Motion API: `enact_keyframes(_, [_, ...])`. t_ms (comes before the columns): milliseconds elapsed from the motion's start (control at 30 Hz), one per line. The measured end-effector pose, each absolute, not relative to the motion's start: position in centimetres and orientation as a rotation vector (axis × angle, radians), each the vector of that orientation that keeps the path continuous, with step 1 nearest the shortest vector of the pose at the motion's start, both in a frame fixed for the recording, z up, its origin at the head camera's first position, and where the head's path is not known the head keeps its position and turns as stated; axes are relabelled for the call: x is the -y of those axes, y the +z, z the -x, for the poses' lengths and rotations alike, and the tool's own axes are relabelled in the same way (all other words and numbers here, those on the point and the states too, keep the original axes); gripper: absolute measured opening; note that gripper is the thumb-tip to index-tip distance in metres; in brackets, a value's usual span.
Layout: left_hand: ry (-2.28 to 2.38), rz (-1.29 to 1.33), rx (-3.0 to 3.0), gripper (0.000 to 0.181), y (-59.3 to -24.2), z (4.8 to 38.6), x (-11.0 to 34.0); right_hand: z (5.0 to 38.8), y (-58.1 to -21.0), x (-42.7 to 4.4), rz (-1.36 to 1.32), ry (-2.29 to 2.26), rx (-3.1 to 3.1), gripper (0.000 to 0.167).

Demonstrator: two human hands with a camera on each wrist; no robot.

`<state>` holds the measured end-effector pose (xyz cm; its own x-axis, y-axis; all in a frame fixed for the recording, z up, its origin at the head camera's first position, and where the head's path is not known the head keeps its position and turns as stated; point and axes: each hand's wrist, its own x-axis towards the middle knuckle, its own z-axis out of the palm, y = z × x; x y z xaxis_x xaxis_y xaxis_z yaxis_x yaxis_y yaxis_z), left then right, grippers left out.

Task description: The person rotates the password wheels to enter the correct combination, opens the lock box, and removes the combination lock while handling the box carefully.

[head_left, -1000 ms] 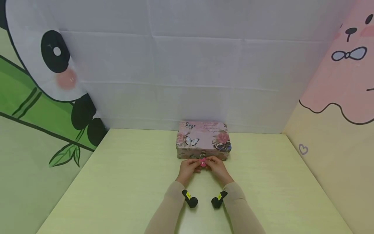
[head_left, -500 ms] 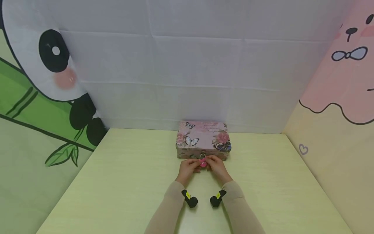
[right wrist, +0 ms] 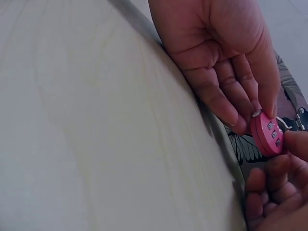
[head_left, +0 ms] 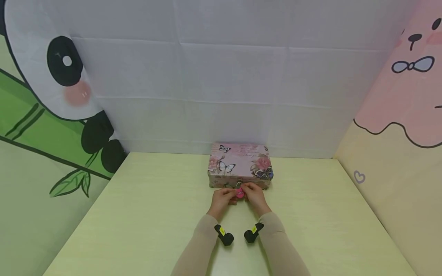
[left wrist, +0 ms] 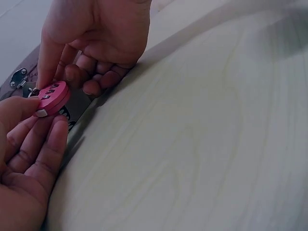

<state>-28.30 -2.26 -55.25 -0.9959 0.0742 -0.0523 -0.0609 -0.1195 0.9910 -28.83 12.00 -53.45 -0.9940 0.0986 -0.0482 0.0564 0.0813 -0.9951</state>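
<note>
A pink combination padlock (head_left: 240, 193) with a few number dials hangs at the front of a pink tin box (head_left: 238, 158) printed with butterflies and flowers. My left hand (head_left: 220, 200) pinches one side of the lock body between thumb and fingers, beside its silver button. On the opposite side, my right hand (head_left: 254, 196) holds the lock's edge with thumb and forefinger, its other fingers curled beneath. The shackle sits close to the box's metal clasp (left wrist: 19, 79); fingers partly cover it, so I cannot tell whether it is locked. Dials face up on the padlock (right wrist: 267, 134) in the right wrist view.
The lidded box stands closed at the back of a pale wooden table (head_left: 155, 214), near a white cloth backdrop (head_left: 228, 73). Cartoon-printed panels flank both sides. A black wrist camera (head_left: 224, 235) is strapped on each sleeve.
My right hand and forearm have shifted slightly left and inward. The padlock has turned a little between the fingers. My left hand and the box stay in place.
</note>
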Motion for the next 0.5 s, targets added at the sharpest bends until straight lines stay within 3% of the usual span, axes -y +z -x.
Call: enact_keyframes(500, [2.297,-0.024,-2.047,0.021,-55.46,28.46,2.15,29.16,-53.70,-11.72,0.265,2.125,2.242,0.016])
